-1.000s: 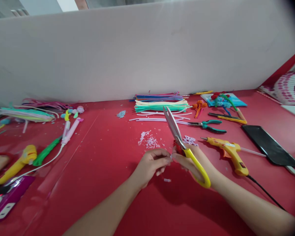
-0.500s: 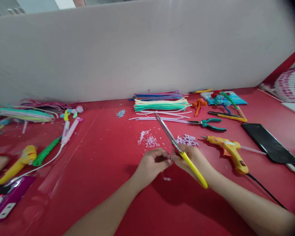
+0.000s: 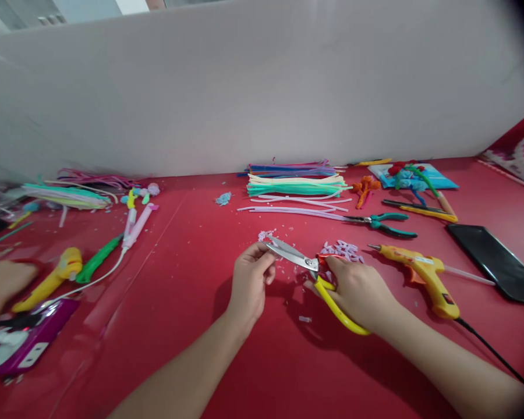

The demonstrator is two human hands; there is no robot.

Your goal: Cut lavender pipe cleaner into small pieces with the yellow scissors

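My right hand grips the yellow handles of a pair of scissors. The blades point left and are slightly apart, with their tips at my left hand. My left hand has its fingers pinched at the blade tips, holding something too small to make out. Just beyond the scissors lies a small heap of cut lilac pieces. A scatter of pale snippings lies behind my left hand, and one lilac snip lies on the red table below the scissors.
A yellow glue gun with its cord lies right of my hand. Behind it are green-handled pliers, stacked pipe cleaners, a black phone and a blue card with craft flowers. Another person's hand and tools lie far left.
The scissors have swung down from pointing up and away to lying nearly level, pointing left. My left hand has shifted left and forward to the blade tips.
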